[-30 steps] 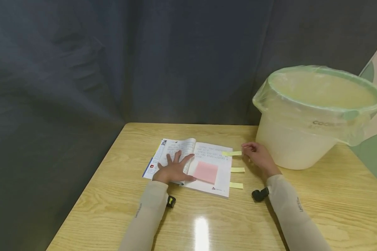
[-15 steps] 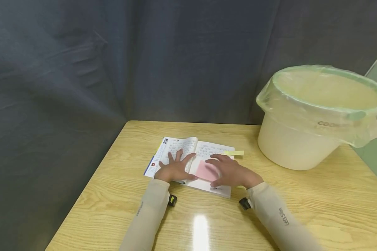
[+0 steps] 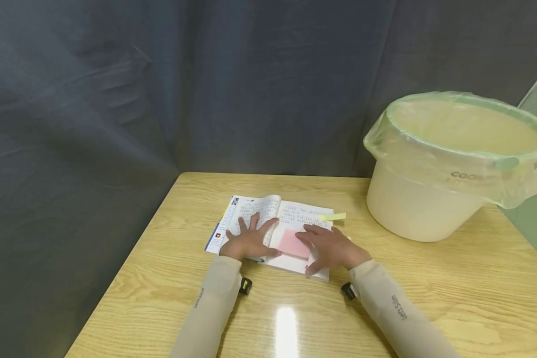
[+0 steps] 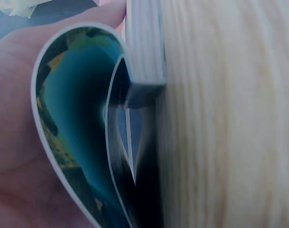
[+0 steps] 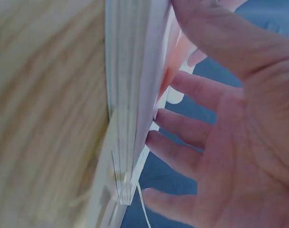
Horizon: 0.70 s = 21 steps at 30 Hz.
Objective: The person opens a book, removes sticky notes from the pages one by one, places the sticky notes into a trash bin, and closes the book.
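An open book lies on the table, its left pages bowed up beside the spine. My left hand rests on the left page, fingers spread, thumb reaching across the spine. From the left wrist, a curled teal-printed page arches below that hand. A pink sticky note is on the right page. My right hand spreads over this page's right side, covering a corner of the note; in the right wrist view its fingertips are right at the page. A yellow sticky strip juts from the right edge above it.
A large whitish bucket lined with a thin green plastic bag stands on the wooden table at the right. Dark cloth hangs behind and along the left. A black wrist camera sits under the right forearm.
My right hand has left the end of the top yellow strip and moved left over the right page, then slightly toward me. It now hides most of the lower strips. My left hand stays put.
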Motion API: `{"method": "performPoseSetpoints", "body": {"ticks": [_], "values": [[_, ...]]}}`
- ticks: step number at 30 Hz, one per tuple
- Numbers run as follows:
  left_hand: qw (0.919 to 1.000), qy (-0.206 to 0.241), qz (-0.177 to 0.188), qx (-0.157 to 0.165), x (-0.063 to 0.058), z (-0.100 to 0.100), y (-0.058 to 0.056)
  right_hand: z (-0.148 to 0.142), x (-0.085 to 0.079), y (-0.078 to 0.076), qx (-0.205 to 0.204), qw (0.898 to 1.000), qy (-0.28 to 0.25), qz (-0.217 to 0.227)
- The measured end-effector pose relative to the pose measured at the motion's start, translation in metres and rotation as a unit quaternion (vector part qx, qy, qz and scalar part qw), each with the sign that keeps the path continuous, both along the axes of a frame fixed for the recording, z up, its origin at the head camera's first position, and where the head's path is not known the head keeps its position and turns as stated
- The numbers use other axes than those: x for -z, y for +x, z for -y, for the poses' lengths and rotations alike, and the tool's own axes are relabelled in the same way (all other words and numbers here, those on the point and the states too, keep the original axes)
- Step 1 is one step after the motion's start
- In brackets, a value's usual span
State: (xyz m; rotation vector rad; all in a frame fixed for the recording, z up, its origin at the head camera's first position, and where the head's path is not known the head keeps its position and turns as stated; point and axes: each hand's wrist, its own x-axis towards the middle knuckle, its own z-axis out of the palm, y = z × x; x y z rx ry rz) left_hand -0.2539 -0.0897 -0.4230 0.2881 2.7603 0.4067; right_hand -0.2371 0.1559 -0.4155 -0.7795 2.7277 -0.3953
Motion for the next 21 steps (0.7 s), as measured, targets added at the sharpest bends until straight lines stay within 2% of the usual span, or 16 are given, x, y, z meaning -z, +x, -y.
{"method": "performPoseSetpoints", "body": {"ticks": [3, 9, 16, 18, 21], "values": [[1.0000, 0.007, 0.000, -0.006, -0.001, -0.002, 0.002, -0.004, 0.003, -0.005, -0.001, 1.000, -0.001, -0.011], [0.9997, 0.019, 0.004, -0.013, -0.003, -0.004, 0.003, -0.012, 0.010, -0.012, -0.001, 1.000, -0.021, -0.006], [0.9996, 0.015, 0.001, -0.023, -0.001, -0.004, 0.002, -0.011, 0.007, -0.012, -0.006, 1.000, -0.027, -0.008], [0.9996, 0.016, 0.002, -0.025, -0.001, -0.004, 0.001, -0.008, 0.007, -0.011, -0.007, 0.999, -0.017, -0.029], [0.9995, 0.018, 0.004, -0.025, 0.000, -0.004, 0.002, -0.002, 0.010, -0.011, -0.013, 0.995, 0.002, -0.099]]}}
